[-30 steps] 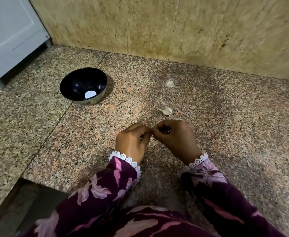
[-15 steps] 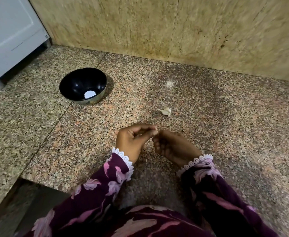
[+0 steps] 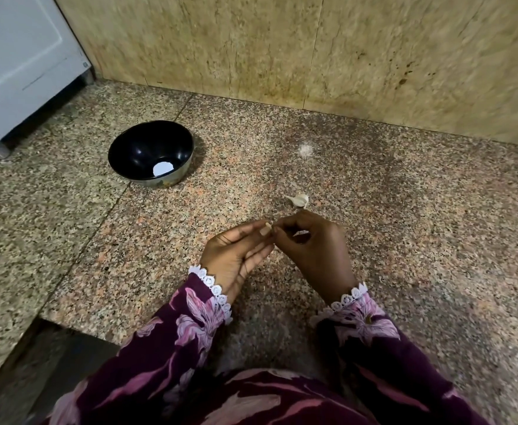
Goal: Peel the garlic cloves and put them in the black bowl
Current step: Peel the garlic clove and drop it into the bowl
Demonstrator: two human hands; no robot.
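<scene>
Both hands met nearer the camera than the bowl (image 3: 150, 154) and to its right, above the granite counter (image 3: 405, 228). The left hand (image 3: 236, 251) and right hand (image 3: 311, 243) pinched one small piece between their fingertips; whether it was a clove or skin could not be told. One unpeeled clove (image 3: 300, 200) lay on the counter right of the bowl, just beyond the hands. The bowl stood upright, a white disc (image 3: 163, 168) inside.

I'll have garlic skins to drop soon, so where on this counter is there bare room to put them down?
Bare granite lies right of the loose garlic clove, out toward the wall, and between the black bowl and the left hand. The strip left of the bowl is bordered by the white appliance. It is crowded only where both hands meet; the right hand is just below the clove.
</scene>
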